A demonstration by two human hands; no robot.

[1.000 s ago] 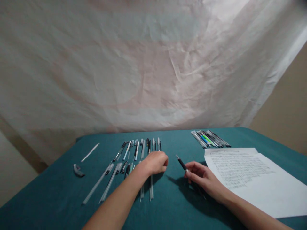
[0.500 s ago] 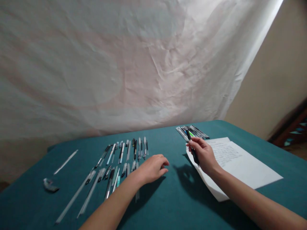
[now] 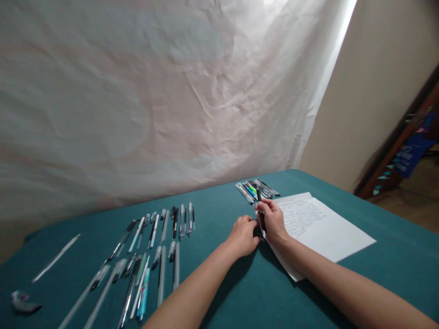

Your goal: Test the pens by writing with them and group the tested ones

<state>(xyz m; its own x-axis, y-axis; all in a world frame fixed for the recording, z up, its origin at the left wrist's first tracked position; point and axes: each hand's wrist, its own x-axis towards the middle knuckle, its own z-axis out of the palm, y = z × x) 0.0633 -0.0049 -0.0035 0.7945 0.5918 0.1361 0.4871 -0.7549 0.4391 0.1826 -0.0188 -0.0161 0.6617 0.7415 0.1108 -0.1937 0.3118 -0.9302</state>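
My right hand (image 3: 272, 220) grips a black pen (image 3: 259, 201), held nearly upright over the left part of a sheet of paper (image 3: 339, 228) with handwritten lines. Close beside it, my left hand (image 3: 243, 235) rests by the paper's left edge, fingers curved, with a dark gap between thumb and forefinger. Whether those fingers touch the paper or the pen's lower end I cannot tell. Just beyond the paper lies a row of pens (image 3: 245, 194), with a green and a blue one among the dark and clear ones.
Several pens and caps lie in two rows on the left, among them a turquoise pen (image 3: 144, 292). A thin white stick (image 3: 56, 258) and a small curved grey object (image 3: 24, 302) lie farther left. A pale cloth (image 3: 171, 91) hangs behind the green table (image 3: 212, 201).
My left hand has moved right, from the open table to the paper's left edge beside my right hand. The view has turned right. The black pen stays in my right hand.
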